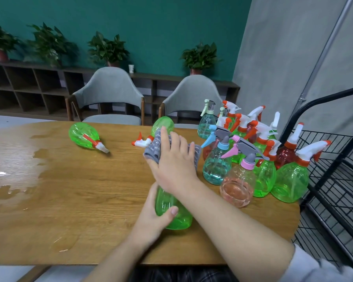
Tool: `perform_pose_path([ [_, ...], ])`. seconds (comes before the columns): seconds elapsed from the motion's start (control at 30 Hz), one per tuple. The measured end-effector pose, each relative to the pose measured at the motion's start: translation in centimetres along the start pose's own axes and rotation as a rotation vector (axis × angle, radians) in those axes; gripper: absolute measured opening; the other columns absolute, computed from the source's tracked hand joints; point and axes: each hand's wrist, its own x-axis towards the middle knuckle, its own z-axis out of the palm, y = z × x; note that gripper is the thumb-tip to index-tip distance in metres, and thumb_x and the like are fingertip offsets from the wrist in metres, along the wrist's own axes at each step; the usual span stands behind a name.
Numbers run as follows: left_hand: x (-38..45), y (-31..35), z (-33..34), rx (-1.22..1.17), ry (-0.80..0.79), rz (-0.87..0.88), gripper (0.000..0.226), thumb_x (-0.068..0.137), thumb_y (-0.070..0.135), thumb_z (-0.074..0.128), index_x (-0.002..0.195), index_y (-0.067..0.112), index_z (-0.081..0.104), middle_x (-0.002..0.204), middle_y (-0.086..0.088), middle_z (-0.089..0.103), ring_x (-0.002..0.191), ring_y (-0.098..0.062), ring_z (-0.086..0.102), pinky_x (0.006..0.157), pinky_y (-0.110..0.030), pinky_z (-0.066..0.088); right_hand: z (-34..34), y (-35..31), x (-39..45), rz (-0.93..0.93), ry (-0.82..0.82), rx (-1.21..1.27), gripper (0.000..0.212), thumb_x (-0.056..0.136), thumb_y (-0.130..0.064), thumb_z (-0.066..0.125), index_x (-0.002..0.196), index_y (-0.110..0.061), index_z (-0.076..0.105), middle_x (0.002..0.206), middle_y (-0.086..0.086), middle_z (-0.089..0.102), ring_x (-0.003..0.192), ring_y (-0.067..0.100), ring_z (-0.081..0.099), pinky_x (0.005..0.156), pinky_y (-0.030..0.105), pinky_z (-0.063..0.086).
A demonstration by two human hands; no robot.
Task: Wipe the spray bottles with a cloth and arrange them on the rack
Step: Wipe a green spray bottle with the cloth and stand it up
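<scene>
Left hand (151,218) is wrapped around the fat lower body of the green spray bottle (171,210), thumb curled over the top, holding it tipped with its base toward the person and just off the counter (69,200). Right hand (171,159) lies over the neck end with fingers fairly straight, pressing the grey cloth (157,143) down on it, so the trigger head is hidden under cloth and hand.

Looks like thin, see-through plastic, so probably light, a bit squashy if squeezed hard, and likely slick, given the puddles on the counter to the left of the bottle. The wide belly seems the safest place to hold; the trigger head looks like the fiddly bit.

Just right of this bottle stands the cluster of other spray bottles (253,159), and beyond those the black wire rack (334,180). Two more green ones lie on their sides farther back on the counter.
</scene>
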Motion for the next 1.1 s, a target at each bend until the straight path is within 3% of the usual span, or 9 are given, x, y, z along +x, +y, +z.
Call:
perform_pose_path([
  [0.07, 0.0, -0.3, -0.2, 0.022, -0.013, -0.015, 0.099, 0.059, 0.067, 0.080, 0.133, 0.016, 0.039, 0.122, 0.020, 0.065, 0.112, 0.001, 0.061, 0.089, -0.013, 0.046, -0.4, 0.2, 1.0, -0.002, 0.091, 0.015, 0.068, 0.094, -0.060, 0.032, 0.145, -0.017, 0.022, 0.135, 0.007, 0.041, 0.124, 0.028, 0.039, 0.106, 0.048, 0.031],
  [0.13, -0.1, -0.5, -0.3, 0.067, -0.025, -0.023, 0.095, 0.064, 0.058, 0.082, 0.135, 0.013, 0.038, 0.123, 0.014, 0.065, 0.112, -0.005, 0.062, 0.090, -0.018, 0.047, -1.2, 0.7, 1.7, -0.026, 0.143, 0.034, 0.049, 0.093, -0.059, 0.037, 0.120, -0.019, 0.043, 0.112, 0.001, 0.054, 0.103, 0.023, 0.052, 0.084, 0.038, 0.042],
  [0.27, -0.2, -0.7, -0.1, 0.094, -0.049, 0.000, 0.079, 0.072, 0.033, 0.073, 0.138, 0.011, 0.036, 0.129, 0.012, 0.060, 0.118, -0.010, 0.059, 0.095, -0.020, 0.045, -2.5, 1.9, 2.6, -0.053, 0.103, 0.077, 0.034, 0.091, -0.056, 0.046, 0.084, -0.023, 0.040, 0.077, -0.005, 0.052, 0.074, 0.022, 0.055, 0.062, 0.031, 0.036],
  [0.47, -0.3, -0.9, -0.1, 0.100, -0.062, 0.056, 0.083, 0.071, 0.038, 0.074, 0.141, 0.017, 0.035, 0.133, 0.010, 0.057, 0.125, -0.016, 0.056, 0.101, -0.024, 0.044, -2.6, 2.7, 2.7, -0.023, 0.133, 0.286, 0.038, 0.094, -0.050, 0.046, 0.068, -0.023, 0.046, 0.064, -0.003, 0.055, 0.070, 0.024, 0.057, 0.061, 0.032, 0.039],
  [0.57, -0.3, -0.7, -0.2, 0.122, -0.060, 0.066, 0.090, 0.070, 0.055, 0.077, 0.143, 0.021, 0.035, 0.135, 0.011, 0.055, 0.127, -0.016, 0.054, 0.104, -0.026, 0.044, -2.7, 3.8, 2.4, 0.080, 0.102, 0.539, 0.047, 0.095, -0.054, 0.042, 0.060, -0.022, 0.046, 0.053, -0.006, 0.050, 0.060, 0.021, 0.054, 0.061, 0.036, 0.044],
  [0.73, -0.3, -0.7, -0.3, 0.136, -0.040, 0.073, 0.091, 0.069, 0.056, 0.076, 0.143, 0.022, 0.035, 0.136, 0.011, 0.054, 0.127, -0.015, 0.054, 0.107, -0.031, 0.043, -1.7, 5.2, 0.5, 0.155, 0.115, 0.404, 0.042, 0.098, -0.050, 0.037, 0.068, -0.022, 0.047, 0.060, -0.004, 0.050, 0.065, 0.023, 0.054, 0.055, 0.031, 0.034],
  [0.9, -0.2, -0.8, -0.3, 0.131, -0.068, 0.075, 0.084, 0.071, 0.050, 0.074, 0.141, 0.027, 0.035, 0.131, 0.023, 0.055, 0.124, -0.009, 0.055, 0.098, -0.019, 0.044, -1.3, 5.6, 0.1, 0.204, 0.153, 0.364, 0.035, 0.098, -0.047, 0.039, 0.077, -0.021, 0.049, 0.066, -0.004, 0.051, 0.070, 0.024, 0.052, 0.061, 0.033, 0.038],
  [1.0, -0.1, -0.6, -0.2, 0.102, -0.067, 0.083, 0.087, 0.071, 0.054, 0.075, 0.142, 0.025, 0.035, 0.134, 0.019, 0.054, 0.127, -0.011, 0.053, 0.100, -0.018, 0.043, -1.3, 4.9, -0.4, 0.193, 0.425, 0.641, 0.029, 0.091, -0.043, 0.049, 0.095, -0.014, 0.054, 0.085, 0.001, 0.059, 0.081, 0.024, 0.056, 0.075, 0.041, 0.048],
  [1.1, -0.2, -0.4, -0.1, 0.090, -0.060, 0.069, 0.092, 0.068, 0.066, 0.075, 0.140, 0.023, 0.037, 0.135, 0.019, 0.054, 0.126, -0.009, 0.054, 0.099, -0.017, 0.043, -1.8, 4.0, -0.9, -0.143, 0.682, 0.564, 0.041, 0.088, -0.041, 0.051, 0.111, -0.008, 0.051, 0.108, 0.008, 0.056, 0.104, 0.022, 0.051, 0.095, 0.033, 0.041],
])
